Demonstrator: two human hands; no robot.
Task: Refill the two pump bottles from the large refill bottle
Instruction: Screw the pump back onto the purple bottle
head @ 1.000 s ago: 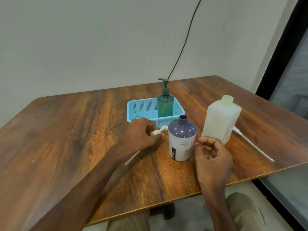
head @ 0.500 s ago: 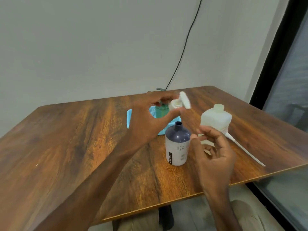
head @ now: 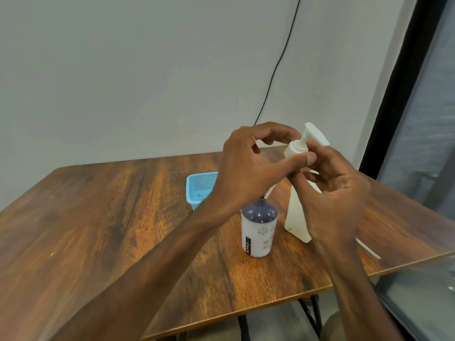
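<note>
Though seen only from the head view, plain enough: grips white pump head (head: 299, 147) by its collar with left hand (head: 248, 166), thumb pressed underneath, forefinger arched over the top, other fingers loosely curled. Meets it from the right with right hand (head: 337, 200), fingers curled against the collar, nozzle aimed up and far-right. Below, on table (head: 98, 217), upright with open neck: purple-topped pump bottle (head: 258, 230). Just right of it, partly hidden behind right hand: pale refill bottle (head: 296, 217). Far-left of both: blue basket (head: 200, 188).
</note>
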